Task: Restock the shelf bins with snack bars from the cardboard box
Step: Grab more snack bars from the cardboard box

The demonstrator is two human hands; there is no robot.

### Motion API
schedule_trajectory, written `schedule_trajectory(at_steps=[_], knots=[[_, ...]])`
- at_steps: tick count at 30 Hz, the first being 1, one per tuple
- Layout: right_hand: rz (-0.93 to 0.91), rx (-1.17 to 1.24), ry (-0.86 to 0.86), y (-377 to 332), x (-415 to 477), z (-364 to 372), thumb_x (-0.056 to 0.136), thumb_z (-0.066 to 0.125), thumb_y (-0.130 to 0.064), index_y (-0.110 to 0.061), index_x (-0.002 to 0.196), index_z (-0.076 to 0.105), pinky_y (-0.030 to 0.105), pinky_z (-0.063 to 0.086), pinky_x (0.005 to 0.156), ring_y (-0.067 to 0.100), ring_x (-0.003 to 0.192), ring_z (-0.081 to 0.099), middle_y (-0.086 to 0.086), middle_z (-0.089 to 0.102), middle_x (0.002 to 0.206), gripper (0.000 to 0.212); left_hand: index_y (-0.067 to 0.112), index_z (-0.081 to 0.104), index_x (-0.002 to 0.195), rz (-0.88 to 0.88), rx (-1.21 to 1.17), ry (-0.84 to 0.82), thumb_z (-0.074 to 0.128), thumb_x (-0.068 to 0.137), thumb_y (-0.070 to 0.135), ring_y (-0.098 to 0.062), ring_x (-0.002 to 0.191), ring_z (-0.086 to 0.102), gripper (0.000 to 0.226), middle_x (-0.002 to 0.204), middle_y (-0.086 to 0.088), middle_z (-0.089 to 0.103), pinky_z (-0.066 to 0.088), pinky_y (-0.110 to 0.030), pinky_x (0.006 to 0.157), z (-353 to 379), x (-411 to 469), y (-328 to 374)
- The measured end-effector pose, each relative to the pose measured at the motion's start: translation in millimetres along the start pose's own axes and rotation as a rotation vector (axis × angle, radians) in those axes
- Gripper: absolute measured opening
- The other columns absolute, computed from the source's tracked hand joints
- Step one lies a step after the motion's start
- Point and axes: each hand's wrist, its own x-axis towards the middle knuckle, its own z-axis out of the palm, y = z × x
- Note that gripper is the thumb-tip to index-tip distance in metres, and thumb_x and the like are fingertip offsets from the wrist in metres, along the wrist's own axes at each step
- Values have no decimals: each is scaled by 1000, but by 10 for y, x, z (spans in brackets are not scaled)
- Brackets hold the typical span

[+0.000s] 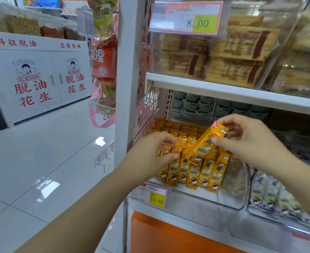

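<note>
Step in hand: judged from the layout, one more bar is being slotted into a row that is nearly packed.
Right hand: the right hand [245,141], centre right of the frame, pinches a single orange snack bar [208,143] between thumb and curled fingers. The bar is tilted, with its top end up and right and its lower end touching the row.
Left hand: the left hand [156,148], centre of the frame, has its fingers curled over the tops of the standing bars [192,174] at the row's left end, thumb underneath, clamping them.
Arms: both forearms reach in from the bottom edge and converge on the bin.
Task's thing: the bars stand upright, printed faces forward, in the clear bin [238,179] on the middle shelf, above the yellow 15.80 price tag [151,195].
Doing it well: the left hand should press the row leftward to open a gap. The right hand should then bring the bar upright and slide it down, face forward, without buckling its neighbours.
Cardboard box: not in view.
</note>
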Motion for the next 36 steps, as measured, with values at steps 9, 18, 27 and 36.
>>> schedule_trajectory(at_steps=[9, 18, 27, 36], knots=[[48, -280, -101, 304, -96, -188, 78, 75, -25, -40, 93, 53, 14, 40, 65, 1, 79, 55, -14, 60, 88, 31, 32, 44, 138, 18, 368, -126, 67, 87, 31, -19, 129, 35, 56, 139, 5, 46, 36, -34, 102, 427, 516, 51], [65, -177, -203, 256, 48, -66, 80, 74, -24, -41, 94, 51, 18, 51, 68, 1, 68, 65, -13, 64, 91, 32, 36, 38, 140, 13, 532, -229, 64, 87, 39, -19, 126, 38, 60, 136, 7, 48, 31, -36, 100, 571, 645, -57], [108, -260, -337, 194, 123, 74, 82, 73, -28, -32, 110, 56, 25, 53, 79, 7, 83, 66, -13, 60, 91, 33, 40, 33, 143, 18, 570, -280, 68, 84, 39, -21, 132, 31, 69, 137, 3, 49, 27, -39, 105, 533, 668, -136], [169, -235, -462, 228, 157, 440, 79, 76, -26, -28, 106, 56, 16, 42, 62, 3, 81, 54, -8, 52, 105, 33, 34, 54, 130, -32, 235, -241, 69, 81, 12, -11, 115, 55, 56, 121, 9, 64, 44, -33, 98, 469, 686, -276]])
